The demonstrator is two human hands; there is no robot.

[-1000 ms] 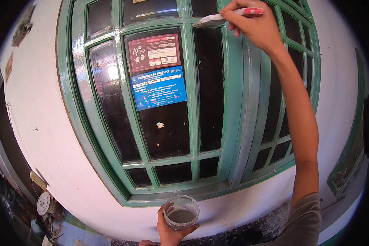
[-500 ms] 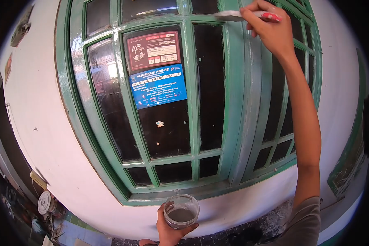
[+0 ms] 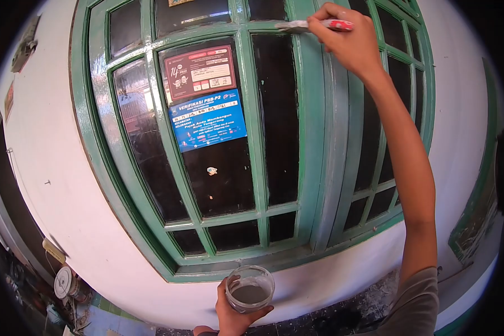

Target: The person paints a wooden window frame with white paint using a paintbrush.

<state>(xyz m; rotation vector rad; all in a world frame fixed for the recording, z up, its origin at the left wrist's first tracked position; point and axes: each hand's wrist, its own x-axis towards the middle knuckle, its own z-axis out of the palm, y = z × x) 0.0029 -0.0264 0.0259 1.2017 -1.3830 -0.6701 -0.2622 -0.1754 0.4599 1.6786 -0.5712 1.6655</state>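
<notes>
My right hand (image 3: 344, 42) is closed around a paintbrush (image 3: 339, 25) with a red and white handle. The bristles point left and touch the upper crossbar of the green window frame (image 3: 313, 134), above a narrow dark pane. Low in the view, my left hand (image 3: 235, 318) holds a round clear jar (image 3: 250, 288) from its left side and below. Grey paint lies inside the jar, its mouth open upward. A maroon sticker (image 3: 200, 71) and a blue sticker (image 3: 208, 120) are on the middle pane.
White wall (image 3: 45, 162) surrounds the window. At the lower left are a round white-lidded container (image 3: 63, 282) and assorted clutter. A dark speckled floor shows below the wall. Another green frame (image 3: 476, 207) stands at the far right.
The brush and my right hand have shifted left in view, along with the window and stickers. The bristles sit farther left along the crossbar. Both hands keep their hold.
</notes>
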